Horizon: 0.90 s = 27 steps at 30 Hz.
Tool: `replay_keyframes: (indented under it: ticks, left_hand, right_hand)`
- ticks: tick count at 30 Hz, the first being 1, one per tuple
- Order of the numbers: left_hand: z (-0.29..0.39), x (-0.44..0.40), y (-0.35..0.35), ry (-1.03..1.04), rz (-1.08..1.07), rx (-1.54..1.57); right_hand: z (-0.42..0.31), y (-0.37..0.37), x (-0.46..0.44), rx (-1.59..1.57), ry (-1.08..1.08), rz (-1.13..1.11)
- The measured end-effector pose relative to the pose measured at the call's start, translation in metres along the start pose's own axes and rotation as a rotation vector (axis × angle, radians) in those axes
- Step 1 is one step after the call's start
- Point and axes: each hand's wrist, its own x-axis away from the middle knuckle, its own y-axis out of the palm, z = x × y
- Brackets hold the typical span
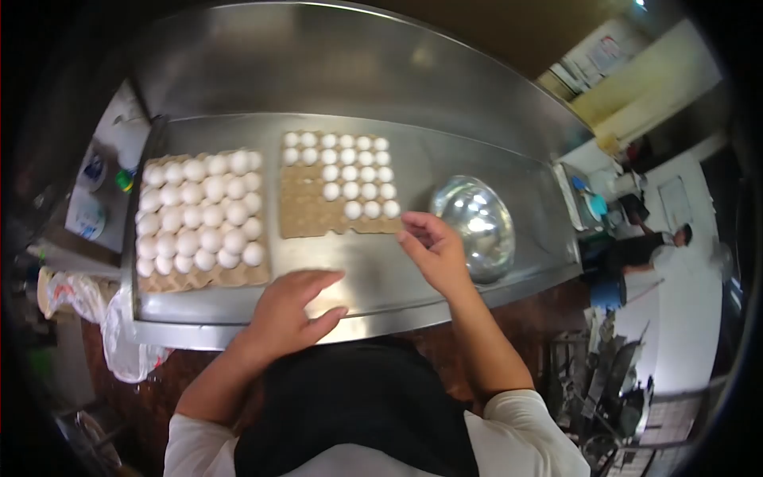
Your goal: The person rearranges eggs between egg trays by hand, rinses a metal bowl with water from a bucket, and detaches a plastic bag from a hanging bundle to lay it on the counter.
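Note:
My left hand (290,314) hovers over the front edge of the steel counter, thumb and fingers apart, holding nothing. Close to the front right corner of a half-filled egg tray (304,211) is my right hand (433,253). Its fingers are loosely curled, with a gap to the thumb and no egg visible in it. White eggs (350,173) fill the back and right of that cardboard tray; its front left cups are bare. Just right of my right hand sits a shiny metal bowl (481,226), partly hidden by the hand and wrist. Glare hides what the bowl holds, if anything.
At the left, a fuller stack of egg trays (208,277) carries many white eggs. The steel counter (318,258) has a raised back wall. Plastic bags (127,338) hang at its left front corner. Another person (648,242) is far off at the right, near a blue bin (607,292).

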Motion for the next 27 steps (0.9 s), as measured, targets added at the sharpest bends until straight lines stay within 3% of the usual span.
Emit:
replay_keyframes:
  ticks: [3, 6, 16, 21, 27]
  left_hand:
    - [-0.011, 0.016, 0.039, -0.058, -0.018, 0.082]
    - [-0.017, 0.025, 0.078, -0.140, -0.013, 0.151]
    - [0.025, -0.036, 0.180, -0.256, 0.152, 0.211]
    - [0.042, -0.046, 0.200, -0.269, 0.148, 0.194]
    - [0.035, -0.045, 0.193, -0.264, 0.123, 0.179]
  right_hand:
    - [0.016, -0.021, 0.002, -0.097, -0.002, -0.009]
    - [0.012, -0.051, 0.005, 0.066, -0.047, -0.014]
    - [0.060, -0.181, 0.001, -0.021, 0.040, -0.099]
    - [0.080, -0.215, -0.001, -0.091, 0.091, -0.060]
    - [0.096, -0.205, 0.003, -0.212, 0.107, -0.026]
